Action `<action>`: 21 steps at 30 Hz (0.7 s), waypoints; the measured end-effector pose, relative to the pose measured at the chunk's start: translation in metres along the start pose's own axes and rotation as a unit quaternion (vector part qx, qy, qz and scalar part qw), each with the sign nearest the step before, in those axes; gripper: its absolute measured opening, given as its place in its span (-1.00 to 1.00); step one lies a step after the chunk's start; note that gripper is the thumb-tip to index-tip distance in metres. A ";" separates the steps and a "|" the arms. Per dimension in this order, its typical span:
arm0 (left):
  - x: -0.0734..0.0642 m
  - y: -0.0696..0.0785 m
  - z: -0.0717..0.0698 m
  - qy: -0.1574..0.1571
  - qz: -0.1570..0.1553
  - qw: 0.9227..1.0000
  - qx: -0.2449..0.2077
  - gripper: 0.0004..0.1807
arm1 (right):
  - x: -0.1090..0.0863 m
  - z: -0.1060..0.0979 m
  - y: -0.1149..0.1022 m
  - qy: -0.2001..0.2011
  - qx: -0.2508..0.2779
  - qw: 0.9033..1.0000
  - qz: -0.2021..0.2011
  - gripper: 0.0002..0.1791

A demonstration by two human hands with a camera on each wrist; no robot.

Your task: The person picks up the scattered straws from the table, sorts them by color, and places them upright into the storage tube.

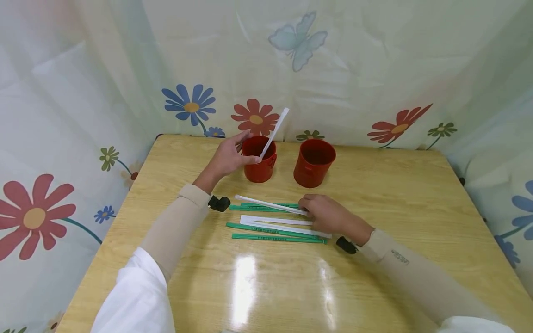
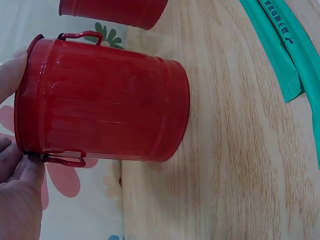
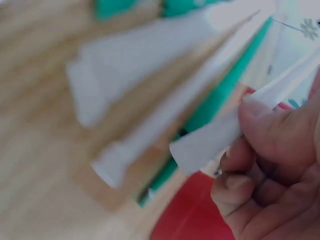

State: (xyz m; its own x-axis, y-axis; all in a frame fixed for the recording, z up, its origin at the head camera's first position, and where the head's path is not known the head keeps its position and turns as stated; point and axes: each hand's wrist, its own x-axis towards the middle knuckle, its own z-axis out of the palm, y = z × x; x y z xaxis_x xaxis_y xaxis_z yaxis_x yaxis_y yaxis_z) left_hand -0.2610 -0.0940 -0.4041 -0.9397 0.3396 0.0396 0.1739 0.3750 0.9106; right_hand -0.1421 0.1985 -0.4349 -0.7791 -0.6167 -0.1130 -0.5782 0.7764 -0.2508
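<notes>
The right hand (image 1: pixel 327 213) is pinching a white wrapped straw (image 1: pixel 270 204) at its right end, its long axis running leftward. Beyond, the left red bucket (image 1: pixel 258 173) is standing upright, nearer the left hand (image 1: pixel 229 156), which is gripping its rim.

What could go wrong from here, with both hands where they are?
The slim white paper-wrapped straw pinched by the right hand overlaps slim green-wrapped straws in the head view; if they touch, lifting might drag them.
Another slim white paper-wrapped straw leans high above the rim of the glossy red round bucket; the left hand, at that rim, could knock it.
</notes>
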 end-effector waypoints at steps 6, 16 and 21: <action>-0.001 0.000 0.000 0.002 0.002 1.000 0.008 0.00 | -0.003 -0.019 0.002 0.078 0.096 0.991 -0.042 -0.80; -0.002 0.003 -0.002 0.003 0.000 1.000 0.016 0.01 | 0.009 -0.054 -0.016 0.150 0.258 0.954 -0.034 -0.90; -0.001 0.002 -0.001 0.002 0.002 1.000 0.009 0.01 | 0.022 -0.071 -0.023 0.210 0.295 0.932 -0.036 -0.90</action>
State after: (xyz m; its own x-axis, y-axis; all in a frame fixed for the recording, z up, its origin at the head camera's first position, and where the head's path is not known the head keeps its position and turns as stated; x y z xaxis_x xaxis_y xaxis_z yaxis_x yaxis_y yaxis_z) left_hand -0.2605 -0.0945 -0.4016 -0.9402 0.3376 0.0459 0.1837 0.3891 0.9027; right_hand -0.1635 0.1762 -0.3632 -0.8416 -0.4625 0.2791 -0.4948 0.4528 -0.7417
